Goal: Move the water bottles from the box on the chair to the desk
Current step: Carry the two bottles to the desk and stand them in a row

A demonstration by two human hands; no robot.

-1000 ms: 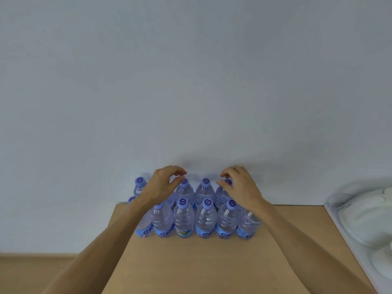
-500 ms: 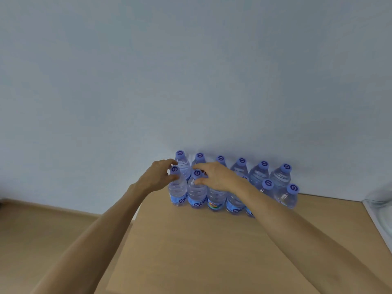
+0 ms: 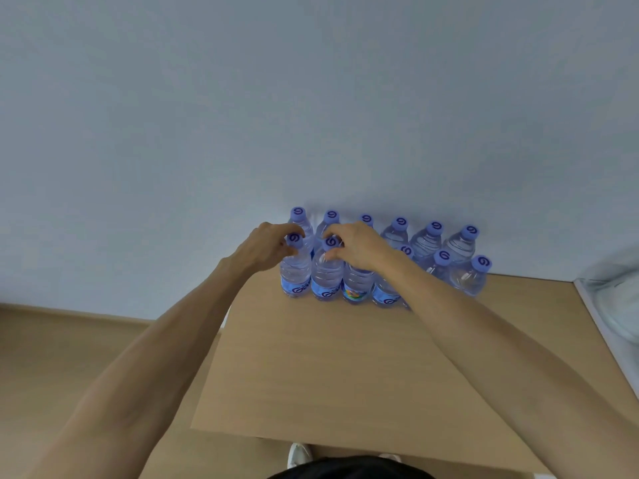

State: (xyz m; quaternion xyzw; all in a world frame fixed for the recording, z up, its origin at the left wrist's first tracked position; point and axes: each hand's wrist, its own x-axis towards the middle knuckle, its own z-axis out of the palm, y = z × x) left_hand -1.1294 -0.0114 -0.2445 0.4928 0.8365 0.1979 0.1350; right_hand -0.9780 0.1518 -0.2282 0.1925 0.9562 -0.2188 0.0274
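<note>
1. Twelve water bottles (image 3: 425,242) stand upright on the desk (image 3: 328,368), long axes vertical, purple caps up, in two rows of six against the wall (image 3: 311,98).
2. The left hand (image 3: 264,248) curls its fingers round the cap of the front-row bottle nearest the desk's left edge (image 3: 295,271).
3. The right hand (image 3: 359,245) pinches the cap of the second front-row bottle (image 3: 326,276), just beside the first.
4. Two white shoe tips (image 3: 299,454) show below the desk's near edge.

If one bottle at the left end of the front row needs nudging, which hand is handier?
Probably the left hand: its fingers already curl round the cap of the end bottle. The right hand grips the second bottle.
</note>
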